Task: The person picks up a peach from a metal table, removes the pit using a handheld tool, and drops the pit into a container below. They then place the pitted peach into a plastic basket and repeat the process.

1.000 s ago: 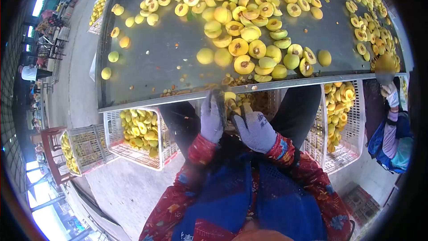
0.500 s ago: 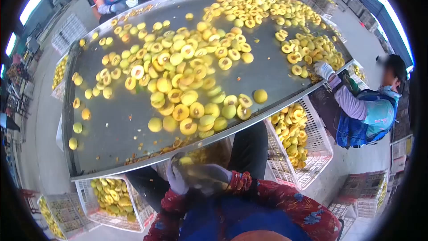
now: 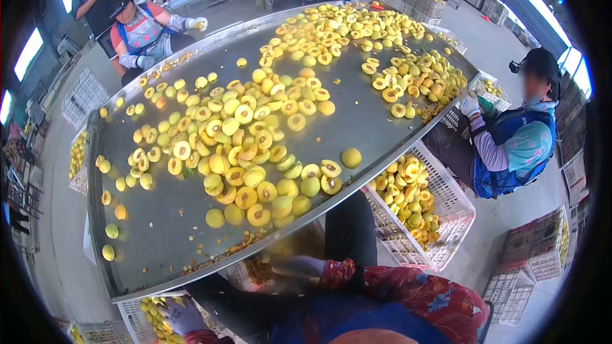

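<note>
Halved and whole yellow fruits (image 3: 245, 197) lie in a large heap on the metal table (image 3: 146, 229). My left hand (image 3: 183, 317), in a pale glove, is over the crate of fruit (image 3: 153, 318) below the table's left front edge; its fingers look spread, with nothing visible in them. My right hand (image 3: 306, 266) is below the front edge near my lap, blurred by motion, so its fingers and anything in them cannot be made out. Small bits of pit and flesh (image 3: 248, 239) lie along the table's near edge.
A white crate (image 3: 456, 223) of fruit halves stands right of my legs. A co-worker (image 3: 526, 146) sits at the right; others (image 3: 143, 35) are across the table. Stacked crates (image 3: 535, 248) stand at the lower right, and another crate (image 3: 80, 181) is beyond the table's left edge.
My left hand has moved from my lap down and left to the crate. My right hand remains near my lap. The view has shifted, showing more of the people across the table.
</note>
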